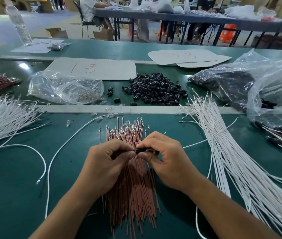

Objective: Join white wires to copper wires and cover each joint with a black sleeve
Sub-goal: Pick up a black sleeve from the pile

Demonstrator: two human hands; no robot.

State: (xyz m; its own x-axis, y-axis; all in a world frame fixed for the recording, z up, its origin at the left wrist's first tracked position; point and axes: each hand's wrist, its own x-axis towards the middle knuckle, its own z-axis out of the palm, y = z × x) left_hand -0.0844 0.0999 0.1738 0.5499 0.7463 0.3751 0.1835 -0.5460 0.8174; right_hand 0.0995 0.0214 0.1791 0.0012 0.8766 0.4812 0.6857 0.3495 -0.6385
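- Both hands meet at frame centre: left hand (108,158) and right hand (162,156) pinch a black sleeve (139,150) between fingertips.
- Copper wires (131,183) lie bundled beneath them.
- White wires (231,161) fan right; another bundle (2,118) left.
- Loose black sleeves (155,91) heaped upper centre.

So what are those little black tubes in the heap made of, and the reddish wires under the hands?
The black sleeves look like moulded plastic or rubber: uniform, slightly glossy, with highlights on their rims. The copper wires seem to have matt reddish-brown insulation, probably plastic, and small shiny metal terminals at their far tips.
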